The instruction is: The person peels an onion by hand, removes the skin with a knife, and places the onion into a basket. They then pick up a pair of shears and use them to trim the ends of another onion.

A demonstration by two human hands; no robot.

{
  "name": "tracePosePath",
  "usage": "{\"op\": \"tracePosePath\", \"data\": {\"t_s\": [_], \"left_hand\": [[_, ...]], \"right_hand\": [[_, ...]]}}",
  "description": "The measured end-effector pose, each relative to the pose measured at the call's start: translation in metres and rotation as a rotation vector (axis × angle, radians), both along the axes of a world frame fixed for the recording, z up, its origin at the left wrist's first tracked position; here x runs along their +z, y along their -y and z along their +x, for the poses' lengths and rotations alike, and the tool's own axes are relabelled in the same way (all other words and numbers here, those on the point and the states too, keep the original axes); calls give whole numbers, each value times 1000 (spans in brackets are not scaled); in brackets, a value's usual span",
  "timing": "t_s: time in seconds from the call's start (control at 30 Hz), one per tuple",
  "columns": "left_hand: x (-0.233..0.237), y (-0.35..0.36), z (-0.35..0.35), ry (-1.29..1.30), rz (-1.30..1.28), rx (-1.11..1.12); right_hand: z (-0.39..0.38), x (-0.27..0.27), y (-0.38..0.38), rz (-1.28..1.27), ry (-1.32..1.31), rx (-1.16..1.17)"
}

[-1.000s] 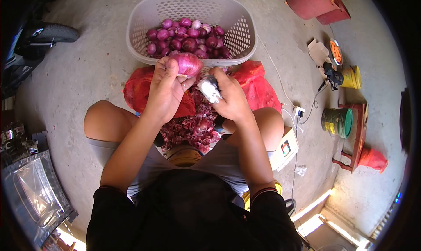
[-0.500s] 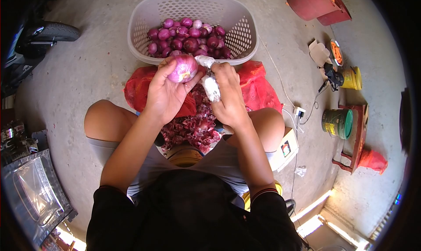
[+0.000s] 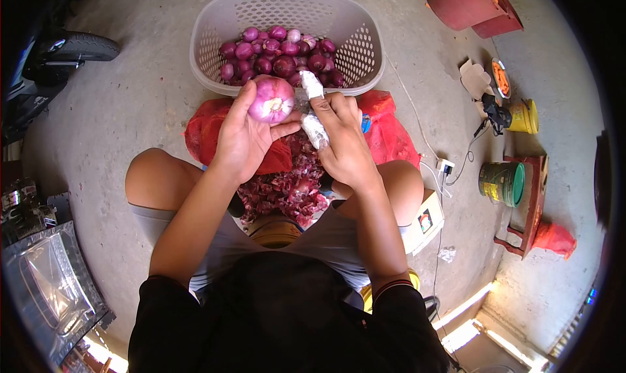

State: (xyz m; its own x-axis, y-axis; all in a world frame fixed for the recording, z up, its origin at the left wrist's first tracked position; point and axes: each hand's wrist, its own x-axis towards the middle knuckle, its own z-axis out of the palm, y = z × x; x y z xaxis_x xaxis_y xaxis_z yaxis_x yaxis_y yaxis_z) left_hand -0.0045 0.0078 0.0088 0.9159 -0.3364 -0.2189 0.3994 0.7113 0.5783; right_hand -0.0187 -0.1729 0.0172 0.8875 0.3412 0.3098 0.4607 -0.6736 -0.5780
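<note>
A purple-red onion rests in my left hand, held between thumb and fingers with its pale root end facing up. White wrapping covers the thumb and index finger of my right hand, which is closed around a small knife. The knife's blue handle end pokes out on the right side of that hand, and its blade is mostly hidden near the onion. Below both hands lies a heap of loose onion skins between my legs.
A grey perforated basket of onions stands ahead. Red mesh sacks lie before it. To the right are a white box, a power adapter with cords, a green-lidded bucket and a wooden stool. A motorcycle wheel is at left.
The onion has turned so its root end faces up more. My right hand has rotated, its wrapped index finger lifting, and the blue handle end has come into sight.
</note>
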Motion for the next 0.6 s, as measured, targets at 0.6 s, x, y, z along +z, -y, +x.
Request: {"op": "tracePosePath", "data": {"t_s": [0.6], "left_hand": [[9,2,-5,179,339,47]], "right_hand": [[-3,-3,2,109,-34,86]]}}
